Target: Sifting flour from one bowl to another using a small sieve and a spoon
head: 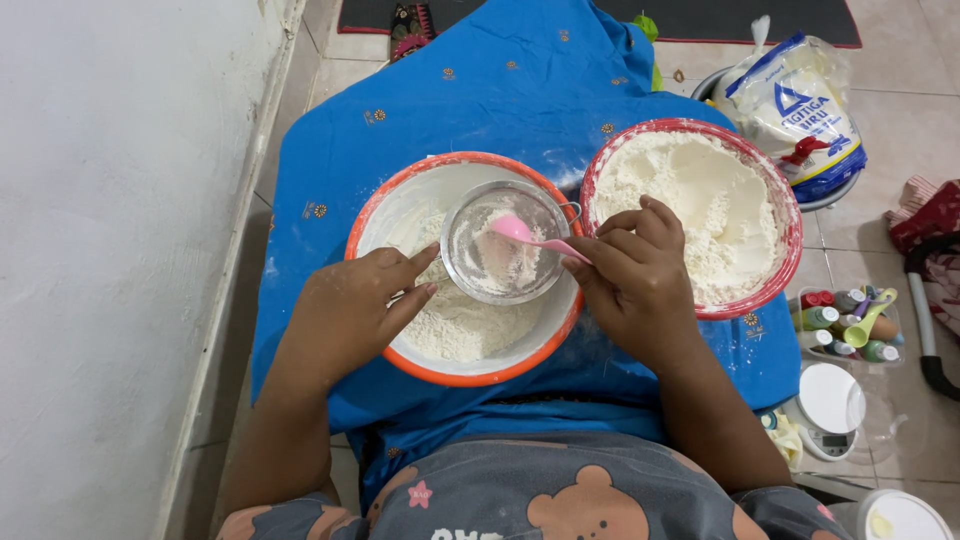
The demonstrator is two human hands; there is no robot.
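Both hands work over the orange bowl (400, 215): left hand (352, 312) pinches the sieve (497, 242) by its rim above the bowl's flour, right hand (632, 272) grips a pink spoon (536, 237) inside it.

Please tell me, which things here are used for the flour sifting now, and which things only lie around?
In use:
- left hand holding the sieve
- right hand with the pink spoon
- orange-rimmed bowl under the sieve
- red-rimmed bowl full of flour

Lying about:
- flour bag
- tray of small bottles
- white kitchen scale
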